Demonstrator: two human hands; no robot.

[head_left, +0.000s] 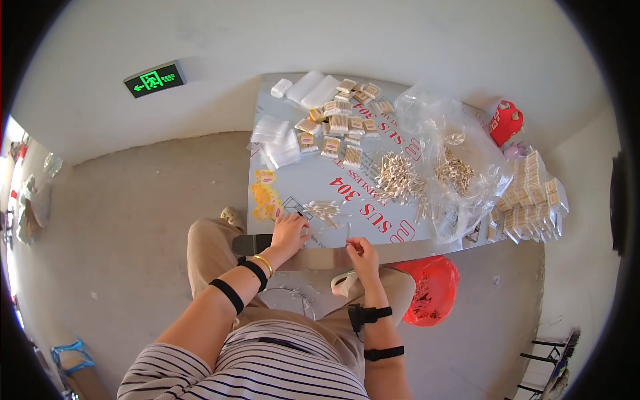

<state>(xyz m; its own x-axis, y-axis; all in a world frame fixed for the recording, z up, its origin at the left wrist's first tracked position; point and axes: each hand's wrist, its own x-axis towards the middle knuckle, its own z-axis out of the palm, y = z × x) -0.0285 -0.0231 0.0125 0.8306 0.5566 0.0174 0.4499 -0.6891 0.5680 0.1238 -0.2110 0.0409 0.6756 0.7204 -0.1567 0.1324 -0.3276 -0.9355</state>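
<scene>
My left hand [290, 233] rests at the table's near edge with its fingers curled; what they hold, if anything, is hidden. Just beyond it lies a small heap of cotton swabs [323, 211], and yellow printed paper slips [267, 201] spread to its left. At the same edge, further right, my right hand [362, 255] pinches a thin cotton swab [348, 231] between thumb and fingers. A larger pile of loose swabs [398, 175] sits farther back to the right. Beside that pile, a big clear plastic bag [483, 157] holds more swabs.
Small filled swab packs [339, 124] and flat clear sleeves [283, 151] cover the far left of the metal table [300, 181]. Stacked packs [530, 197] stand at its right end, near a red object [505, 123]. Below the near edge is a red bin [448, 287].
</scene>
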